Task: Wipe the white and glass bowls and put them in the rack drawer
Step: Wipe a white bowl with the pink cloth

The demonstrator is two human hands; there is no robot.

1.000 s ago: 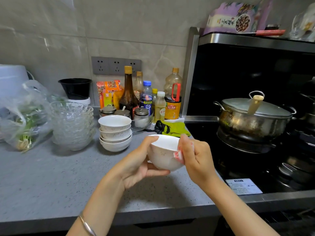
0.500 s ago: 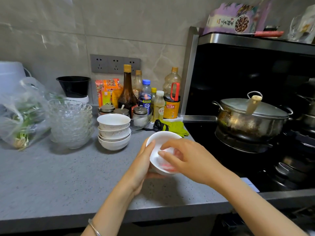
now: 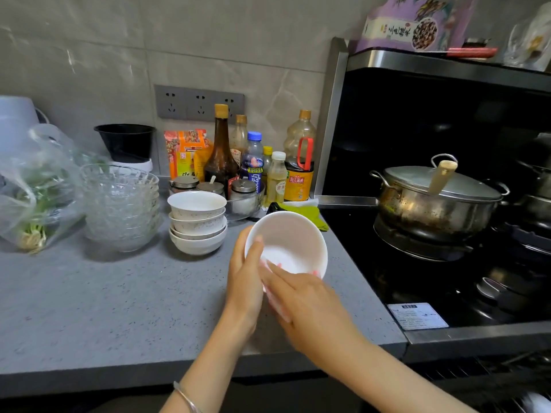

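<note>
A: Why is the white bowl (image 3: 293, 242) held up in the middle of the frame, tipped toward the viewer, and not standing on the counter (image 3: 104, 308)?
B: So its inside faces the wiping. The left hand (image 3: 244, 278) clasps it from the left, fingers curled round the wall with one tip over the rim, which I judge keeps it from turning.
A: And the right hand (image 3: 307, 296)?
B: Its fingers (image 3: 272, 268) lie fairly straight and press a pink cloth (image 3: 275, 305) against the near inner wall. The thumb is hidden, so I read it as a press, not a pinch.
A: What waits?
B: Left of centre, a stack of white bowls (image 3: 196, 225); further left, a stack of glass bowls (image 3: 119, 207). The rack drawer is nowhere in view.
A: Anything in the way?
B: The stove lies just right of the bowl, with a lidded pot (image 3: 438, 204) on it. A green cloth (image 3: 301, 210) lies behind the bowl, bottles (image 3: 220, 153) stand at the back wall, and a bag of greens (image 3: 32, 198) sits far left. A slip here could drop the bowl onto the stove
</note>
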